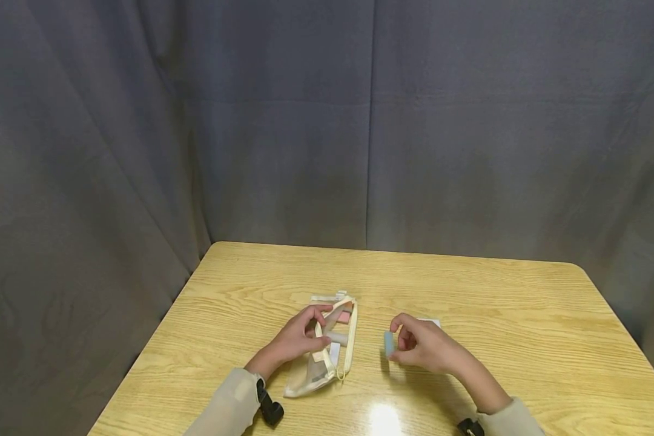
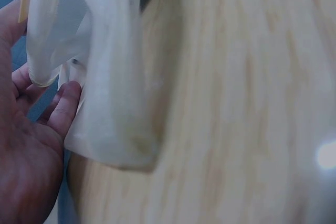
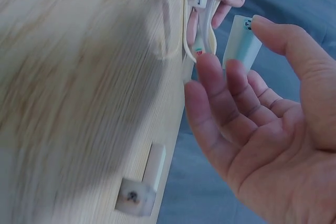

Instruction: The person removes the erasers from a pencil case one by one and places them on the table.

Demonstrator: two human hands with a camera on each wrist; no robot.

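Note:
A see-through zip pouch (image 1: 352,336) with cream edges lies on the table, its mouth spread wide. My left hand (image 1: 300,336) holds its near rim between thumb and fingers; in the left wrist view the pale mesh wall (image 2: 113,87) hangs beside the fingers. Inside the pouch are a pink block (image 1: 344,317) and several whitish pieces. To the right of the pouch, my right hand (image 1: 427,348) pinches a light blue eraser (image 1: 389,343) above the table. A small printed face shows on that eraser (image 3: 242,43) in the right wrist view.
A white eraser-like block (image 3: 137,195) with a printed face lies on the table, mostly hidden behind my right hand in the head view. The wooden table (image 1: 496,303) has rounded far corners. Dark grey curtains (image 1: 283,151) hang behind and to the left.

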